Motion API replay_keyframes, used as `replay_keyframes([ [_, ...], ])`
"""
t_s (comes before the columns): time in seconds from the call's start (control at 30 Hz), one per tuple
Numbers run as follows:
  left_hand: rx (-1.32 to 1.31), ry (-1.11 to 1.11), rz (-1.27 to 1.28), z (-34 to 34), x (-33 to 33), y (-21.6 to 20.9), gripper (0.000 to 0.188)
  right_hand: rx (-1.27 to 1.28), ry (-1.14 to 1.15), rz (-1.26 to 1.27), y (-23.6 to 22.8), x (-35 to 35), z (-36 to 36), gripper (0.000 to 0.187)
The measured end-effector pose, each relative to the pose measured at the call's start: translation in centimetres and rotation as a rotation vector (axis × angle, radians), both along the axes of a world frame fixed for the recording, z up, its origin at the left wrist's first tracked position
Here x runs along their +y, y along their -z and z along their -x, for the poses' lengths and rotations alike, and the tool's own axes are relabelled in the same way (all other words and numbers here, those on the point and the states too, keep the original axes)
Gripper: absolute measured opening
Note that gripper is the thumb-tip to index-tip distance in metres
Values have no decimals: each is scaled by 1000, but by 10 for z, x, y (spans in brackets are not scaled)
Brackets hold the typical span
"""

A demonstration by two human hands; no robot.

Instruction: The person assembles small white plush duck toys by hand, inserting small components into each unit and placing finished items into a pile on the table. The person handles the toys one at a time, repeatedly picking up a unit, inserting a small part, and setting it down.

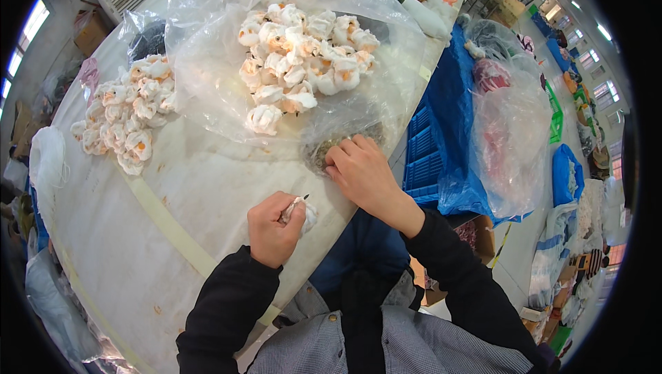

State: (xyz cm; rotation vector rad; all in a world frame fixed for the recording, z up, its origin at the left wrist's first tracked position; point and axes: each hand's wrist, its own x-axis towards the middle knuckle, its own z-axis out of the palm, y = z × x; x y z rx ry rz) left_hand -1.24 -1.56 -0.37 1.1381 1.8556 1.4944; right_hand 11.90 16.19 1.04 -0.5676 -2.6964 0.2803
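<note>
My left hand (273, 228) is closed round a white popcorn-shaped puff (308, 217), held low over the table; a small dark tip sticks up beside the thumb. To its right, my right hand (365, 173) dips curled fingers into a clear plastic bag of small brownish-green bits (324, 150). Its fingertips are bent down among the bits, and what they pinch is hidden. Beyond the hands, a heap of similar white puffs (293, 57) with orange-brown touches lies on a large clear plastic bag (207, 91). Farther left, a second heap of puffs (127, 108) rests on the table.
The pale-covered table (179, 188) has a yellowish tape strip across it. Blue plastic crates (420, 153) with blue sheeting and a clear bag of pinkish stuff (510, 133) stand right of the table edge. A white netting-like bundle (48, 160) hangs at the left edge.
</note>
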Motion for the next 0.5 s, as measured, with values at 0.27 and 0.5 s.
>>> replay_keyframes([
  [0.27,-68,-6,-17,0,0,-1,12,-60,-56,62,-5,9,1,11],
  [0.5,-124,-14,-20,0,-1,-1,13,-8,-94,111,-4,9,-2,11],
])
